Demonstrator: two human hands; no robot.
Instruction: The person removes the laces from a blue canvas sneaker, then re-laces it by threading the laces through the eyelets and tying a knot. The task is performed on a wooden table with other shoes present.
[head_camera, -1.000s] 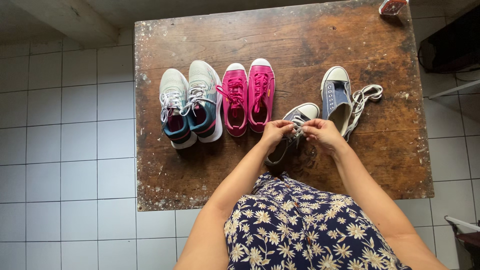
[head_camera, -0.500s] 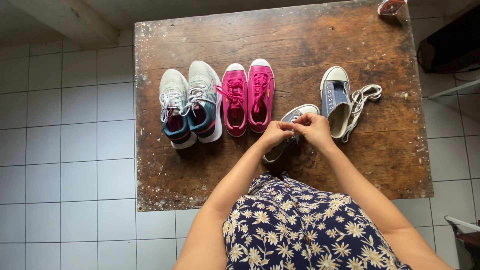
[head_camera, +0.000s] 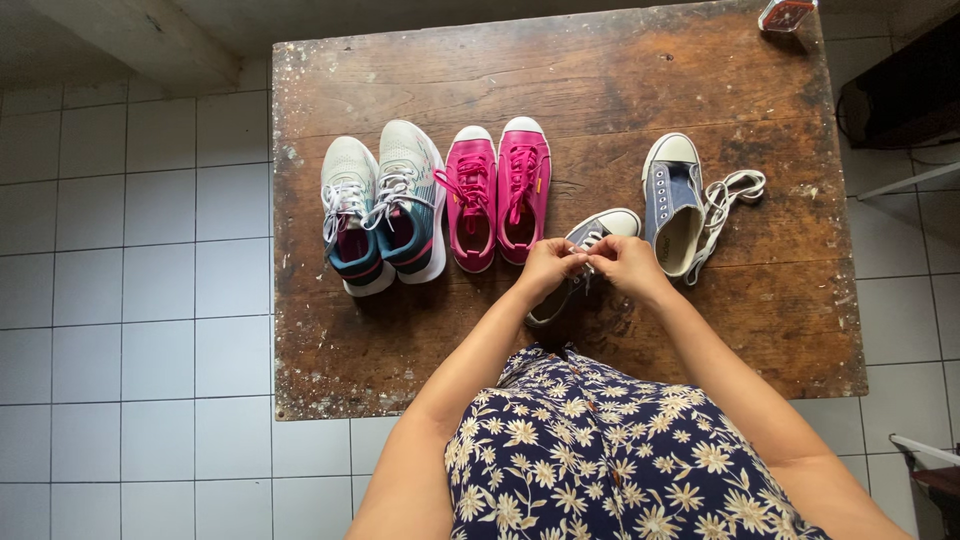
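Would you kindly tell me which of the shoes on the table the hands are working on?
The grey-blue canvas sneaker lying angled beside the pink pair; both hands pinch its laces, unlike the other shoes, which sit untouched.

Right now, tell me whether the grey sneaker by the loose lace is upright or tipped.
Tipped. The grey sneaker lies on its side, its opening facing right toward the loose lace.

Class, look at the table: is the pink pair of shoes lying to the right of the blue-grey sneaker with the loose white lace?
No, the pink pair lies to the left of that blue-grey sneaker, between it and the white-and-teal trainers.
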